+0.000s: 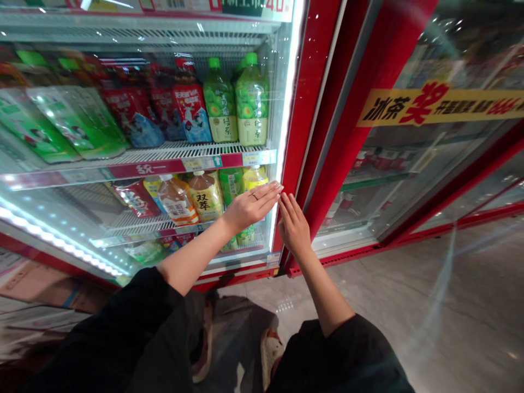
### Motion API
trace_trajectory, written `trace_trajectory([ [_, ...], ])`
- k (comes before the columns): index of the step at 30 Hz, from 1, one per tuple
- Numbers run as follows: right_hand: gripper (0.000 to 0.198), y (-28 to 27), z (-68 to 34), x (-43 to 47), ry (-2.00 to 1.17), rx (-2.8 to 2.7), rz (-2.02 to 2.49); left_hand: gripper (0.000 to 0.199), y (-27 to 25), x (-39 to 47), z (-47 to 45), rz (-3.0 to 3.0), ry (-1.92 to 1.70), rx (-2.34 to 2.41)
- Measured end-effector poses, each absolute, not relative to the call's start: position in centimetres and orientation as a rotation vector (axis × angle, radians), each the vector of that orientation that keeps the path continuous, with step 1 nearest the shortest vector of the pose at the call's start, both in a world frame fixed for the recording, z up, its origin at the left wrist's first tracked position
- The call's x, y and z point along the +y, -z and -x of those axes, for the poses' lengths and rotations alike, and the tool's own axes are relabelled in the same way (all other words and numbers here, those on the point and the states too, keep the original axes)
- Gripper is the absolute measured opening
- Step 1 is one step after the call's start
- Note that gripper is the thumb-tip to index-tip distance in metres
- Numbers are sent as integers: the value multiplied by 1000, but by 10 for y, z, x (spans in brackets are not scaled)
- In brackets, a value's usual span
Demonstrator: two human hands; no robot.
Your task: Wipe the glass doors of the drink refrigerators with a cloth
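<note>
My left hand (254, 204) is stretched out flat, a ring on one finger, in front of the lit drinks fridge (291, 164). Its fingertips meet or nearly meet those of my right hand (292, 221), beside the fridge's red frame. The right hand's fingers are also straight, and neither hand holds anything. Behind the left hand, past the glass, stand a yellow-capped bottle (254, 176) and an amber drink bottle (204, 197). On the shelf above are green tea bottles (251, 103) with green caps. Whether my fingertips touch the door is unclear.
To the right stands a second red-framed fridge (327, 191) with a yellow banner (442, 105) across its glass. Red drink packs (192, 109) and large green bottles (73, 120) fill the left of the shelf. Cardboard boxes (45, 281) lie at lower left. The floor (409, 295) is grey tile.
</note>
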State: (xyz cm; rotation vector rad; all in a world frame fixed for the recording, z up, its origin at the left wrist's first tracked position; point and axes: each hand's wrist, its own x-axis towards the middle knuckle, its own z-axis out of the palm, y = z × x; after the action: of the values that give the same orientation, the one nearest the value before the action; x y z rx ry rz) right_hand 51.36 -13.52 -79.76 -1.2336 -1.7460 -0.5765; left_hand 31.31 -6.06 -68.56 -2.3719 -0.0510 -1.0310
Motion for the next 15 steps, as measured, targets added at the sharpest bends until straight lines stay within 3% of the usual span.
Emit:
trace_trajectory([
  [5,78,789,-513,-137,624,-1700,1262,49,681,-65,-276,2388,958,-64],
  [10,86,783,-502,-137,625,-1711,1227,51,659,-65,-301,2369,1163,-247],
  [15,94,774,-495,-134,638,-1731,1216,53,669,-65,-303,2403,1132,-247],
])
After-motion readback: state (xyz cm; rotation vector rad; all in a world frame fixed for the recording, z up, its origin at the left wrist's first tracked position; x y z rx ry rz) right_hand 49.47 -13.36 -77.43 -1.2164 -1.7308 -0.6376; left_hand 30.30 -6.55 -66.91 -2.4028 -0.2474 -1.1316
